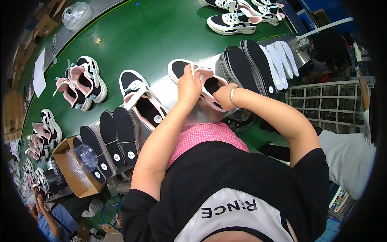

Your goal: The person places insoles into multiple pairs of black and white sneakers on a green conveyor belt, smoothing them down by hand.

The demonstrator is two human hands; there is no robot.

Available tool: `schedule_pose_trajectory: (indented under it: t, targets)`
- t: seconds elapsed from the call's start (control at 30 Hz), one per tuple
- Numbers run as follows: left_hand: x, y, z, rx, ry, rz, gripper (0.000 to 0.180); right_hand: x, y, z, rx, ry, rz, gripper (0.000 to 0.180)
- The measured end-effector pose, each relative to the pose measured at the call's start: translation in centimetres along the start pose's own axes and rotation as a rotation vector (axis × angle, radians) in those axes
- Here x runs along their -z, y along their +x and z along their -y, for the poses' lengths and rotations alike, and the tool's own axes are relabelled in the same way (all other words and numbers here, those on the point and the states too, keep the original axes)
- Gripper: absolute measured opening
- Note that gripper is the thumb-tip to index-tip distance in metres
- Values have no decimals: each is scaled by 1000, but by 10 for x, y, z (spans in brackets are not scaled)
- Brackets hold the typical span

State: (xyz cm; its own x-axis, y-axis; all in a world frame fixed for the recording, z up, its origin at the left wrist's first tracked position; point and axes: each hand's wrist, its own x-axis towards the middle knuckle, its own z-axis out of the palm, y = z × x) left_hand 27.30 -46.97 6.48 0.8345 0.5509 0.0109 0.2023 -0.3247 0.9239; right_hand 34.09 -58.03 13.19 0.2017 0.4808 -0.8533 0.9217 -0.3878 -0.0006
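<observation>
1. Your left hand (pixel 188 85) grips the collar of a black-and-pink sneaker (pixel 197 76) at the centre of the worktop (pixel 137 36), fingers closed on it.
2. Your right hand (pixel 223 96) presses into its opening; that hand's grip cannot be told.
3. Stacked black insoles (pixel 242 64) stand just right; a second sneaker (pixel 141 99) lies left.

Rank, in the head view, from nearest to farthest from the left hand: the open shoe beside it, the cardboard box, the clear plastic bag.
From the left hand:
1. Open shoe, just to its left.
2. Cardboard box, lower left at the belt edge.
3. Clear plastic bag, far upper left.
</observation>
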Motion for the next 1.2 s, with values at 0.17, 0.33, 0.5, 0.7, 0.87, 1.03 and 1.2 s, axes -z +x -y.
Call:
schedule_pose_trajectory:
  t: [0.17, 0.33, 0.5, 0.7, 0.87, 1.03, 1.2]
  targets:
    - [-7, 1, -8, 29, 56, -14, 19, -24, 1, -8, -12, 89, 112, 30]
    - [-6, -7, -7, 46, 8, -41, 19, -32, -7, -20, 50, 227, -47, 37]
    - [10, -36, -4, 72, -28, -64, 20, -6, -52, -41, 218, 534, -937, 28]
    - [7, -29, -9, 113, -29, -28, 20, -11, -55, -19, 90, 222, -253, 28]
    - [-8, -8, 0, 127, -270, -35, 29, -32, 3, -20, 24, 98, 39, 34]
    - [-17, 10, 25, 388, -578, -17, 36, -38, 10, -15, 73, 239, -48, 34]
    - [-17, 14, 19, 386, -527, 17, 35, -35, -2, -21, 112, 284, -177, 27]
